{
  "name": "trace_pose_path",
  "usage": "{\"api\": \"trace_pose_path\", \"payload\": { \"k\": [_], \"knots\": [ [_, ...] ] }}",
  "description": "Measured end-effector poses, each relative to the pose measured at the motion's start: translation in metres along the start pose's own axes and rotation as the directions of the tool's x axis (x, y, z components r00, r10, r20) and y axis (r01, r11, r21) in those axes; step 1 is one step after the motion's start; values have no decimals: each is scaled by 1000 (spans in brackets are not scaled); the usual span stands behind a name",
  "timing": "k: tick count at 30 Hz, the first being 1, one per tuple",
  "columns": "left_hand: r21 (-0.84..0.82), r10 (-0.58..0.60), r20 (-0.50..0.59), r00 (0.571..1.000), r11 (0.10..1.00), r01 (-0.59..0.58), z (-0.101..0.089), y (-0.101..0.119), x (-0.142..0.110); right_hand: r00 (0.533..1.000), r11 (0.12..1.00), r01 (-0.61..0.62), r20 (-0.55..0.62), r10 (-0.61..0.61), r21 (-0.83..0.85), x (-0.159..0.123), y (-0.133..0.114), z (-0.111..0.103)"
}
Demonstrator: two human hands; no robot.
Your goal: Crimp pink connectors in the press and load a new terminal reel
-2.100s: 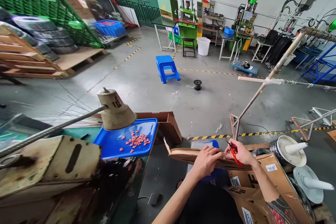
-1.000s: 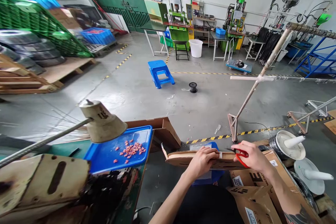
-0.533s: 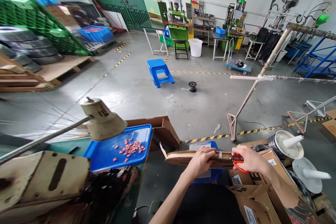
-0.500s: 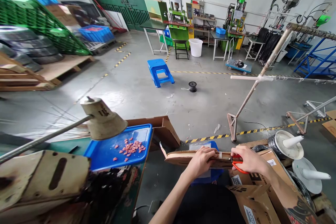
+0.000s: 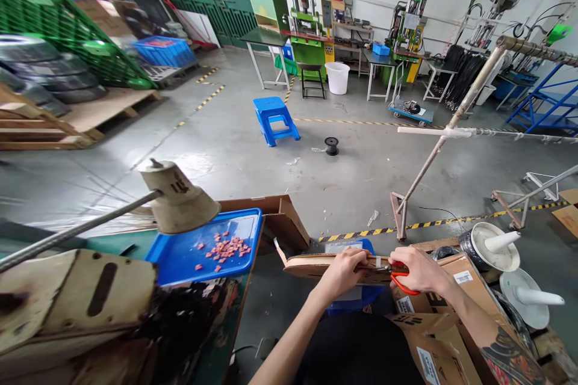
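Note:
My left hand [image 5: 345,269] is closed on the top edge of a brown cardboard flap [image 5: 311,266] that stands up from a carton in front of me. My right hand [image 5: 418,267] grips red-handled scissors [image 5: 397,280], whose blades lie along the flap's edge just right of my left hand. A pale strip of tape crosses the flap between the two hands. The printed carton [image 5: 456,313] runs down to my right.
A blue tray [image 5: 189,252] with small pink pieces sits on the green bench at left, under a beige lamp shade [image 5: 178,198]. White spools [image 5: 492,246] stand at right. A blue stool [image 5: 275,119], a black reel [image 5: 332,145] and a metal frame [image 5: 433,156] are on the floor.
The scissors swung from upright to lying flat along the flap's edge, and my right hand slid slightly left toward my left hand. The left hand kept its hold.

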State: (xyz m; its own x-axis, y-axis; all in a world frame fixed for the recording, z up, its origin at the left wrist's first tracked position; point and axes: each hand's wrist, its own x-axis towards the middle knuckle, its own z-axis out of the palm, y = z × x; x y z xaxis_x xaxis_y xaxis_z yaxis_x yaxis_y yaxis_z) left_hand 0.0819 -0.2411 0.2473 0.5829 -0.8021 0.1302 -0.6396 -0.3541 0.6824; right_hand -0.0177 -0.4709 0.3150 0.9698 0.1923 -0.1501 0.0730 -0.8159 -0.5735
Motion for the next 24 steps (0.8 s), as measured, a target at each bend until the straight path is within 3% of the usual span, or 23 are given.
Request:
{"api": "trace_pose_path", "payload": {
  "k": [11,17,20,24],
  "knots": [
    [-8,-25,15,1000,1000,25,4,-2,-4,982,964,181,-89,-166,197,1,25,19],
    [-20,-35,16,999,999,35,4,1,-2,961,931,197,-250,-120,308,-13,42,-3],
    [-16,-43,7,999,999,43,2,1,1,948,929,224,-287,-137,296,-2,40,-4],
    [-1,-41,6,999,999,41,0,-1,7,939,920,292,-259,-225,260,26,30,16]
  ]
}}
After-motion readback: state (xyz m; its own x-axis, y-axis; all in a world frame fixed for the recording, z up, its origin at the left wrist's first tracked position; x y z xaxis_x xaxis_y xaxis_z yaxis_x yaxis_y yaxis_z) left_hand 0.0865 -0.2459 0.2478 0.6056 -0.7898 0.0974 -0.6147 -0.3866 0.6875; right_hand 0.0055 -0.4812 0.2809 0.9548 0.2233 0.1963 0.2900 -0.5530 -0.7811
